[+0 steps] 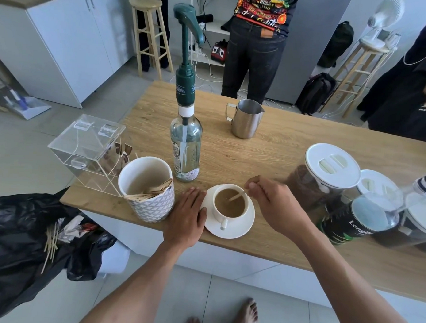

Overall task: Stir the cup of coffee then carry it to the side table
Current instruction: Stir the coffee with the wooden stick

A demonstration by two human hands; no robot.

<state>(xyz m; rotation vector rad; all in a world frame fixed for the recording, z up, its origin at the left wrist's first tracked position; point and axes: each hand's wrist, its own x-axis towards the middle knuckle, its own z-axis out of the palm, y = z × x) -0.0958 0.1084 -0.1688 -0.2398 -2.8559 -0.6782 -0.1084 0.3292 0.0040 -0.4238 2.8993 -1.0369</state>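
A white cup of milky coffee [230,206] stands on a white saucer [243,227] near the front edge of the wooden table [268,151]. Its handle points toward me. My right hand [273,203] pinches a thin wooden stir stick [236,196] whose lower end dips into the coffee. My left hand [187,214] lies flat on the table with its fingers apart, its thumb touching the saucer's left rim.
A patterned white pot of wooden sticks [148,190] stands left of my left hand, a clear acrylic box [85,146] behind it. A pump bottle [185,140] and steel jug [245,118] stand farther back. Lidded jars [326,176] crowd the right. People stand beyond the table.
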